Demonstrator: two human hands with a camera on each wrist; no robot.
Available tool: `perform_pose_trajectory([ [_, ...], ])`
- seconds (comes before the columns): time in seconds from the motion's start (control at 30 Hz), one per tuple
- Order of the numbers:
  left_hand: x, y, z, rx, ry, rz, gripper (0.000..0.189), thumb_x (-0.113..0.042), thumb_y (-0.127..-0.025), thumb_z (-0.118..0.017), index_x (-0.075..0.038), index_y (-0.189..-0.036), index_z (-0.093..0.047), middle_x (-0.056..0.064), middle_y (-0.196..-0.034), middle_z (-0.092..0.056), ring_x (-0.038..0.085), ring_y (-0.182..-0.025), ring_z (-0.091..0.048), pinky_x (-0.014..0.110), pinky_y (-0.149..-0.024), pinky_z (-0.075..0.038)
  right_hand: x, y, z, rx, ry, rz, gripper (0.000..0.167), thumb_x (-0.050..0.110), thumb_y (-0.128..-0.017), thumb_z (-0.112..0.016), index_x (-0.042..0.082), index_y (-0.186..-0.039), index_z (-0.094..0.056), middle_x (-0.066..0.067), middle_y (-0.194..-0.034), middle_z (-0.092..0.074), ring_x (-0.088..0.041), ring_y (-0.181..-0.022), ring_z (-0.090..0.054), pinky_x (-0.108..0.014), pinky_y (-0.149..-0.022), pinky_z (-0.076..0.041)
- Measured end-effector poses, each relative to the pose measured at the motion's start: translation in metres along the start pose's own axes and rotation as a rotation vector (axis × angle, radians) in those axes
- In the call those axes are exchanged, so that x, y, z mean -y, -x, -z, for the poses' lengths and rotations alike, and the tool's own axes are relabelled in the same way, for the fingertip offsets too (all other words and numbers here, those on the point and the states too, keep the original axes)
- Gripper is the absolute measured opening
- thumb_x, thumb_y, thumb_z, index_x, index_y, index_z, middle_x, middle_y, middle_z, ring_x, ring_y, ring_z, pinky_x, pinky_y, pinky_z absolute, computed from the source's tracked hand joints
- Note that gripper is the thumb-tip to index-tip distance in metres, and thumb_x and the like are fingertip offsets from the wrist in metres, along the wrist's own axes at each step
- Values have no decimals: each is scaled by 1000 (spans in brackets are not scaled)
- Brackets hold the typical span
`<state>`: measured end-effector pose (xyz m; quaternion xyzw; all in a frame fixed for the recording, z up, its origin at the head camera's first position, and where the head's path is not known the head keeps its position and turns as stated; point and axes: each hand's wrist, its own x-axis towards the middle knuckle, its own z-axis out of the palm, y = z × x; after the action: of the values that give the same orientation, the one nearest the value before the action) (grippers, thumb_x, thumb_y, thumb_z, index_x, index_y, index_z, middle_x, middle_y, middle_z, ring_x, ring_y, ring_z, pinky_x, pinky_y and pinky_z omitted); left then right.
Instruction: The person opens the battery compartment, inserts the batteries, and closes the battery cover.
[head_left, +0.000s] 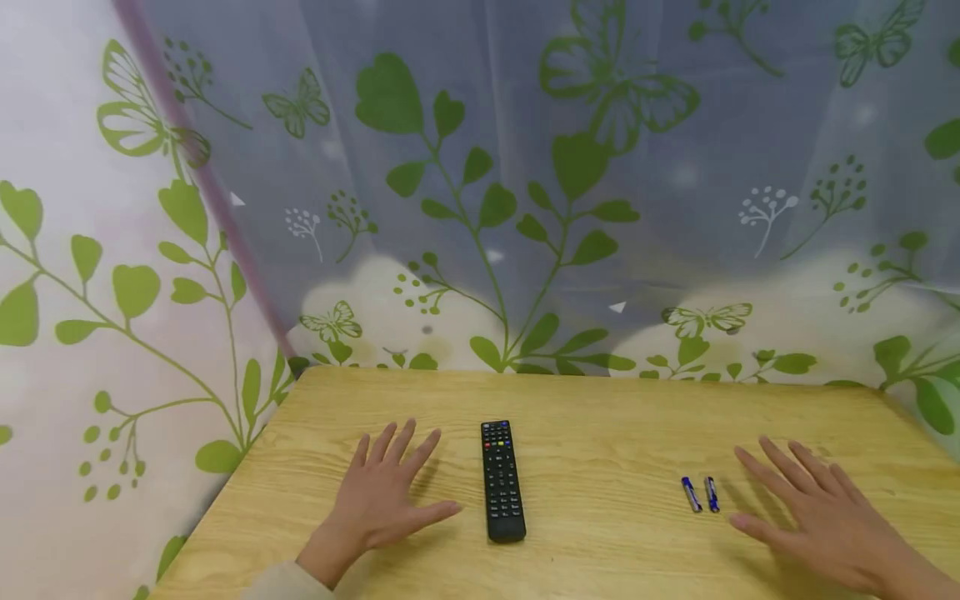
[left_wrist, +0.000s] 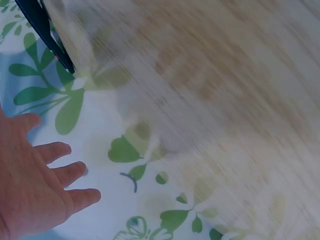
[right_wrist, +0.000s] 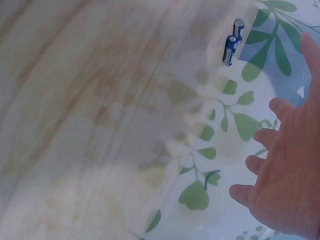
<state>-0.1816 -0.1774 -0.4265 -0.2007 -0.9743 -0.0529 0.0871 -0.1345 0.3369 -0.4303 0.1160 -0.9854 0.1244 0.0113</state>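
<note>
A black remote control [head_left: 503, 483] lies lengthwise on the wooden table, its keypad facing up. Just left of it my left hand [head_left: 382, 500] is held palm down with fingers spread, holding nothing. In the left wrist view the remote [left_wrist: 46, 32] shows at the upper left, beyond the thumb. Two blue and silver batteries [head_left: 701, 494] lie side by side on the table's right half. My right hand [head_left: 832, 521] is to the right of them, fingers spread and nothing in its grasp. The right wrist view shows the batteries [right_wrist: 233, 44] past that hand's fingers.
The light wood-grain table [head_left: 600, 442] reaches back to a hanging cloth [head_left: 480, 275] printed with green leaves and butterflies. A similar patterned cloth [head_left: 82, 400] runs along the table's left edge.
</note>
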Motion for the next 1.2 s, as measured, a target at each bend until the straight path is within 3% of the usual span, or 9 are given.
perform_pose_trajectory([
  [0.33, -13, -8, -3, -26, -11, -35, 92, -86, -77, -35, -29, -150, -33, 11, -152, -30, 36, -138, -26, 63, -108, -22, 15, -15, 0, -15, -44, 74, 77, 55, -92, -54, 27, -154, -17, -15, -158, -10, -46, -140, -4, -60, -106, 19],
  [0.63, -21, -12, -6, -5, 5, -34, 93, -86, -76, -35, -29, -150, -32, 11, -152, -30, 36, -138, -26, 62, -107, -23, 31, -29, -3, 3, -79, 105, 77, 56, -91, -55, 27, -153, -20, -17, -157, -14, -48, -139, -9, -65, -108, 7],
  [1.2, -37, -26, -16, 36, 81, -27, 95, -85, -78, -35, -24, -150, -32, 14, -151, -31, 41, -136, -28, 59, -108, -25, 61, -49, -17, 25, -120, 143, 74, 61, -90, -51, 26, -151, -28, -14, -156, -17, -41, -141, -8, -65, -109, -8],
])
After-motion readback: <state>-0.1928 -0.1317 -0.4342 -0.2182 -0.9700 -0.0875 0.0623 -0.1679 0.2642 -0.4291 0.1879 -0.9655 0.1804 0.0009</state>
